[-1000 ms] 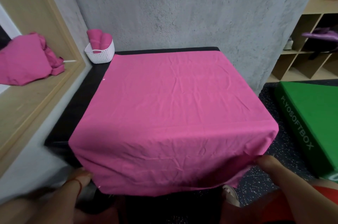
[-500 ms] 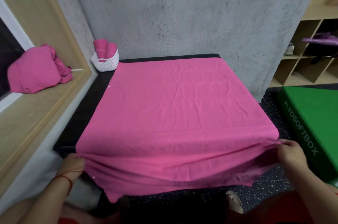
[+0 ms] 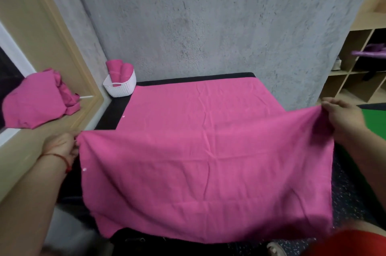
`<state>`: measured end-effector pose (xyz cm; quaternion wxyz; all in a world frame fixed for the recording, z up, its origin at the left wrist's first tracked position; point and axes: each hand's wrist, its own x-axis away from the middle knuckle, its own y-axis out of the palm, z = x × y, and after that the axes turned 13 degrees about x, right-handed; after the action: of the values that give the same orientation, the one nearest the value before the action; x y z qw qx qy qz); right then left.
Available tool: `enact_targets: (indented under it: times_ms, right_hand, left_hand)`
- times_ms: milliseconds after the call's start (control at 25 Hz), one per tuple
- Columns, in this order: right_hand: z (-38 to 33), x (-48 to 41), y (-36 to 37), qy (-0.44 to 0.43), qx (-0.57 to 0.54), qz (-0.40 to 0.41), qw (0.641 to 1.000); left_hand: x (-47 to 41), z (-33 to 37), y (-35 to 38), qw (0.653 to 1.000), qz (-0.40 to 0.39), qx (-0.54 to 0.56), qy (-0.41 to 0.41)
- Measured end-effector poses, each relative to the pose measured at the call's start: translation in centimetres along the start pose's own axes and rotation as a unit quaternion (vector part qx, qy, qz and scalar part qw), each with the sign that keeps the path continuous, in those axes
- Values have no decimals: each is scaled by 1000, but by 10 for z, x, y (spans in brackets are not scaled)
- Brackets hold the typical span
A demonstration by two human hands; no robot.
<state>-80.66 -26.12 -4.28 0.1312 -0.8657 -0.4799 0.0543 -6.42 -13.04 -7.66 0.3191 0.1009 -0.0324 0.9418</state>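
Note:
A large pink cloth lies over a black table, its near part lifted off the surface. My left hand pinches the cloth's near left corner. On the other side, my right hand grips the near right corner, held higher than the left. Between the two hands the raised edge is stretched taut, and the cloth below it hangs toward me and hides the table's front edge.
A white basket with two rolled pink cloths stands at the table's back left corner. A crumpled pink cloth pile lies on the wooden ledge at left. A green box and wooden shelves are at right. A concrete wall stands behind.
Both hands have lifted the cloth's near corners up from below the table's front edge and carried them away from me, so the near part now rises over the table.

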Motion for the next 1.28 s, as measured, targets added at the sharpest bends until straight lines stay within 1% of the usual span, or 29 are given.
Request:
enact_targets:
  times_ms: [80, 120, 160, 200, 240, 280, 320, 360, 400, 440, 480, 520, 640, 720, 840, 880, 920, 960, 1000, 1080, 1120, 1200, 1280]
  right_hand:
    - [0, -37, 23, 2, 32, -34, 999]
    - [9, -50, 35, 9, 75, -73, 994]
    - [20, -53, 45, 22, 114, -120, 986]
    - [31, -48, 51, 20, 179, -149, 972]
    - [46, -40, 56, 7, 251, -190, 949]
    - [64, -32, 60, -30, 366, -218, 904]
    - [86, -29, 59, -90, 484, -208, 845]
    - [105, -21, 56, -143, 559, -178, 797]
    - [124, -14, 53, -171, 579, -156, 782]
    - [133, -5, 48, -177, 569, -140, 790]
    - [137, 5, 44, -168, 551, -124, 808]
    - [140, 14, 37, -158, 549, -113, 813]
    - [152, 39, 17, -139, 555, -79, 816]
    - [159, 53, 5, -120, 531, -78, 835]
    - [171, 69, -4, -138, 470, -55, 870]
    - [173, 74, -5, -132, 432, -47, 891]
    - [173, 80, -8, -103, 385, -36, 917]
    - [172, 87, -10, -61, 342, -24, 937]
    - [174, 92, -13, -14, 308, -10, 951]
    - [176, 99, -20, 68, 257, -1, 964]
    - [176, 102, -23, 91, 241, -7, 966]
    - [173, 108, -29, 100, 216, -36, 971]
    - [166, 113, -33, 84, 206, -53, 973]
  left_hand:
    - [-13, 6, 30, 999, -2, -18, 35]
    - [-10, 1, 42, 997, -8, -63, 49]
    - [-13, -15, 49, 985, -29, -155, 73]
    - [-12, -34, 51, 958, -59, -263, 93]
    - [-12, -57, 48, 928, -78, -349, 109]
    - [-3, -78, 42, 897, -101, -413, 118]
    - [8, -97, 36, 866, -114, -464, 145]
    - [17, -112, 29, 839, -119, -501, 175]
    - [28, -120, 24, 823, -114, -519, 201]
    - [36, -124, 19, 819, -102, -520, 222]
    - [39, -128, 13, 822, -95, -511, 234]
    - [47, -130, 6, 823, -88, -507, 242]
    - [58, -133, -18, 828, -67, -504, 235]
    - [72, -134, -29, 839, -38, -498, 218]
    - [89, -133, -37, 847, -7, -489, 211]
    - [91, -134, -39, 853, -3, -476, 213]
    - [91, -134, -41, 873, 4, -442, 204]
    - [89, -135, -45, 901, 10, -392, 188]
    - [87, -134, -49, 925, 21, -345, 158]
    - [81, -130, -57, 951, 27, -295, 93]
    - [81, -129, -60, 957, 14, -279, 80]
    - [89, -126, -62, 965, -25, -250, 73]
    - [93, -123, -63, 971, -41, -223, 69]
